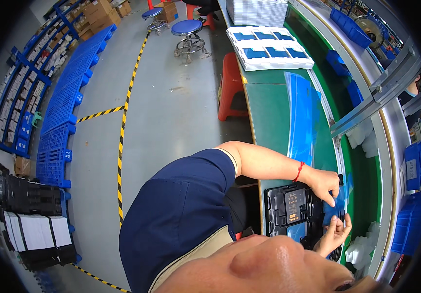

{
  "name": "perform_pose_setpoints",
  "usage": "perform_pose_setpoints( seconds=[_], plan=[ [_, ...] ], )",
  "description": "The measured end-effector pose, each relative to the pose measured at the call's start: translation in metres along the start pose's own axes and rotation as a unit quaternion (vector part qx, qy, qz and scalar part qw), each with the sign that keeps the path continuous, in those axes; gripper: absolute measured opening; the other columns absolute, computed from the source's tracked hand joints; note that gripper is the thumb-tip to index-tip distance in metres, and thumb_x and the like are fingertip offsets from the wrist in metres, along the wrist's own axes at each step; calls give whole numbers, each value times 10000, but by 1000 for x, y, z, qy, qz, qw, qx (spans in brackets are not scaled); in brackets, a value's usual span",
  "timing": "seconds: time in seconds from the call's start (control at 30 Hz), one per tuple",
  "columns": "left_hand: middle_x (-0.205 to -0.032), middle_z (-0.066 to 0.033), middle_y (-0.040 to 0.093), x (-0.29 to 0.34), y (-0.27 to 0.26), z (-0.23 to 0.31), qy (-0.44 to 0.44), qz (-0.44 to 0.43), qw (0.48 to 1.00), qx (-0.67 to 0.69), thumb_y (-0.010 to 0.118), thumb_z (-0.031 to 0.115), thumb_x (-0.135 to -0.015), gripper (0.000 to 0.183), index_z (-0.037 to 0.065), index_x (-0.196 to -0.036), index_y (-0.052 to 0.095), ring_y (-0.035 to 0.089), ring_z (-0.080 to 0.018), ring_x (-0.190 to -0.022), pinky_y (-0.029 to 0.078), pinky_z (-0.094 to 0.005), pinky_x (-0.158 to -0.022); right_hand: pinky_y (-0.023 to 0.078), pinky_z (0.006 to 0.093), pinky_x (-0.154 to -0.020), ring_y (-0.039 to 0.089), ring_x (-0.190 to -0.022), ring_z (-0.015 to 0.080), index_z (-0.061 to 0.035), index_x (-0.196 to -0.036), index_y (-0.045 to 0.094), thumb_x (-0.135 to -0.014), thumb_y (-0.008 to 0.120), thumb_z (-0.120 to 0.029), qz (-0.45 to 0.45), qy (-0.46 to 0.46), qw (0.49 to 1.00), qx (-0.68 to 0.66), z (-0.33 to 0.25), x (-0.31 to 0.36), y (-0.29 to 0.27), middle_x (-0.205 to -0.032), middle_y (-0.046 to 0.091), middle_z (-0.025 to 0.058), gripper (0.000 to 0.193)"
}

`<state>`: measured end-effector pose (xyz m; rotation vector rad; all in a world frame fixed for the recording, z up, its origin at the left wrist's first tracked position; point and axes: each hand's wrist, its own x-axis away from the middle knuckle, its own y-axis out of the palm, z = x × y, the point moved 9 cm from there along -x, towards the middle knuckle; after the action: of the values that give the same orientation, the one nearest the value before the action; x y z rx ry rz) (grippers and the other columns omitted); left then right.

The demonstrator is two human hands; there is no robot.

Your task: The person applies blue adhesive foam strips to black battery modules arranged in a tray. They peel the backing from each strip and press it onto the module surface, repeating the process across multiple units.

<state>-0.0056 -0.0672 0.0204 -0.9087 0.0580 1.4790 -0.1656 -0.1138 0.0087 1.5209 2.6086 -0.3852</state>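
Note:
A black moulded tray (281,219) lies on the green bench in front of me, with a dark flat part carrying an orange label (296,202) seated in it. My left hand (325,185), a red string around its wrist, reaches over the tray's far edge and presses down on a small blue film piece (335,209). My right hand (336,233) comes up from below and pinches the lower edge of the same blue film. Both hands meet at the tray's right side.
A long sheet of blue film (301,117) lies on the green bench (269,112). White trays of blue parts (269,46) are stacked farther along. Blue bins (410,219) sit beyond the conveyor rail. A red stool (231,88), round stools, blue pallets (66,102) and yellow-black floor tape are to the left.

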Motion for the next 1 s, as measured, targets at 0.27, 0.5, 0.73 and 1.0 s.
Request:
perform_pose_setpoints(
  seconds=[0.27, 0.5, 0.73, 1.0],
  plan=[
    [-517, -164, 497, -1, -11, -2, 25, 51, 998, -8, 686, 302, -768, 337, 15, -614, 601, 513, -315, -471, 368, -402, -462, 425, 197, -505, 498, -559, 68, -16, -874, 609, -866, 666, -72, 27, 30, 999, -22, 9, -3, -9, -720, 570, 16, 80],
    [-846, -138, 696, 3, -48, -8, -53, 138, 984, -95, 717, 309, -763, 257, 89, -895, 729, 676, -285, -806, 535, -365, -722, 418, 194, -514, 519, -558, 71, -10, -877, 628, -851, 672, -51, 75, 15, 995, 64, -19, 1, -25, -738, 613, 30, 65],
    [-775, -138, 671, 1, -48, 0, 38, 169, 967, -189, 711, 229, -783, 249, 78, -981, 716, 605, -301, -685, 495, -375, -644, 399, 184, -446, 510, -494, 46, -15, -827, 622, -838, 667, -21, 40, 167, 985, -10, -21, 69, 2, -670, 607, 18, 47],
    [-752, -162, 635, 7, -66, 2, 8, 236, 957, -170, 622, 92, -808, 208, 90, -1000, 700, 625, -332, -710, 506, -416, -646, 405, 209, -365, 493, -437, 61, 22, -795, 607, -824, 663, -2, 2, 284, 955, -83, 22, 91, 58, -641, 593, 55, 68]
  ],
)
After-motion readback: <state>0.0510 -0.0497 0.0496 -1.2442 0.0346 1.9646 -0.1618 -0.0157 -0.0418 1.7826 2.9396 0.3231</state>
